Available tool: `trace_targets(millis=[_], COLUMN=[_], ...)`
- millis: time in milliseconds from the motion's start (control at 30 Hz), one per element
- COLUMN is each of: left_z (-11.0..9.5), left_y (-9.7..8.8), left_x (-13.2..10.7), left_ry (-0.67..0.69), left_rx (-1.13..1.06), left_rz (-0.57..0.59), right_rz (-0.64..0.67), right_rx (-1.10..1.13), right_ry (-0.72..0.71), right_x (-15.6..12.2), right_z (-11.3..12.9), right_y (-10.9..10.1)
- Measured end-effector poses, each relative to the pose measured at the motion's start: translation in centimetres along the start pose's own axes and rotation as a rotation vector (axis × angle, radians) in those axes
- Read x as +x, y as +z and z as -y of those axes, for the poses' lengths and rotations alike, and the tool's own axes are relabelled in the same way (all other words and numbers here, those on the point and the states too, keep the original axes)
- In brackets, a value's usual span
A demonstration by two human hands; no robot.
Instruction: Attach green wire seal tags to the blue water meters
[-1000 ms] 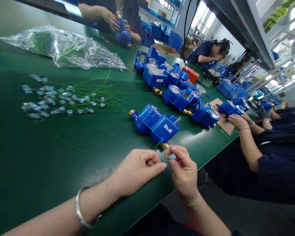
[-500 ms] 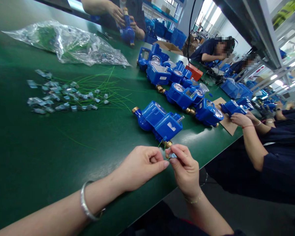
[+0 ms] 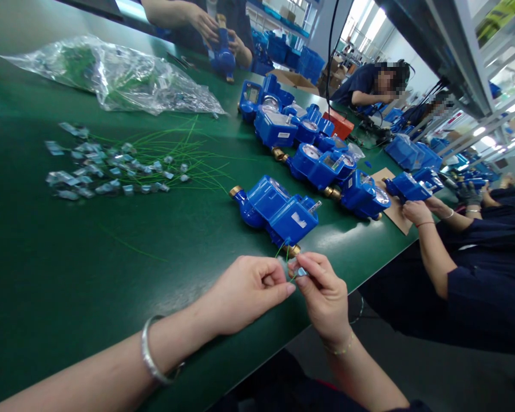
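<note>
A blue water meter (image 3: 294,220) with brass threaded ends lies on the green table just beyond my hands. A thin green wire (image 3: 287,253) loops from its near end, beside the brass fitting, down to my fingers. My left hand (image 3: 249,294) is closed, thumb and forefinger pinching the wire. Between the thumb and fingers of my right hand (image 3: 326,292) is a small clear and light-blue seal (image 3: 301,272), touching the wire. The two hands almost meet at the fingertips. Part of the seal is hidden by my fingers.
Loose seals (image 3: 111,169) with green wires lie at left, before a clear plastic bag (image 3: 129,77) of more. Several blue meters (image 3: 313,163) stand behind mine. Across the table a person's hands hold a meter (image 3: 224,54). At right, a co-worker's hands (image 3: 418,212) touch another meter on cardboard (image 3: 397,212).
My hands, the wire and the seal are almost unmoved. The co-worker's nearer hand and arm at right have shifted slightly.
</note>
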State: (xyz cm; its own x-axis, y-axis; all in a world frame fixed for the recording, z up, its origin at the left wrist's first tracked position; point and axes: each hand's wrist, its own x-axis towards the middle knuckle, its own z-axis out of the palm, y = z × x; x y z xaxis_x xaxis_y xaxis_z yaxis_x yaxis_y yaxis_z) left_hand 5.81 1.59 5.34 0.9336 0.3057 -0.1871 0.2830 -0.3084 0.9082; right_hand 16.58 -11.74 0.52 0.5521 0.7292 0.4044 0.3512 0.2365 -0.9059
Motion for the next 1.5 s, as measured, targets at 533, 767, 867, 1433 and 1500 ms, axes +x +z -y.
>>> trace_targets(millis=[533, 767, 867, 1433, 1500], left_z=[0.5, 0.6, 0.6, 0.3, 0.3], left_y=[0.3, 0.4, 0.5, 0.5, 0.5], left_x=[0.2, 0.1, 0.1, 0.1, 0.1], left_ry=[-0.041, -0.04, -0.042, -0.04, -0.04], left_rx=[-0.103, -0.112, -0.111, -0.105, -0.093], left_rz=[0.001, -0.008, -0.016, -0.009, -0.006], right_rz=[-0.06, -0.05, -0.055, -0.071, -0.073], right_rx=[0.085, 0.144, 0.19, 0.228, 0.213], right_ry=[0.078, 0.088, 0.114, 0.136, 0.12], right_x=[-0.5, -0.5, -0.6, -0.6, -0.6], right_z=[-1.2, -1.3, -1.6, -1.8, -1.7], right_y=[0.1, 0.2, 0.2, 0.5, 0.5])
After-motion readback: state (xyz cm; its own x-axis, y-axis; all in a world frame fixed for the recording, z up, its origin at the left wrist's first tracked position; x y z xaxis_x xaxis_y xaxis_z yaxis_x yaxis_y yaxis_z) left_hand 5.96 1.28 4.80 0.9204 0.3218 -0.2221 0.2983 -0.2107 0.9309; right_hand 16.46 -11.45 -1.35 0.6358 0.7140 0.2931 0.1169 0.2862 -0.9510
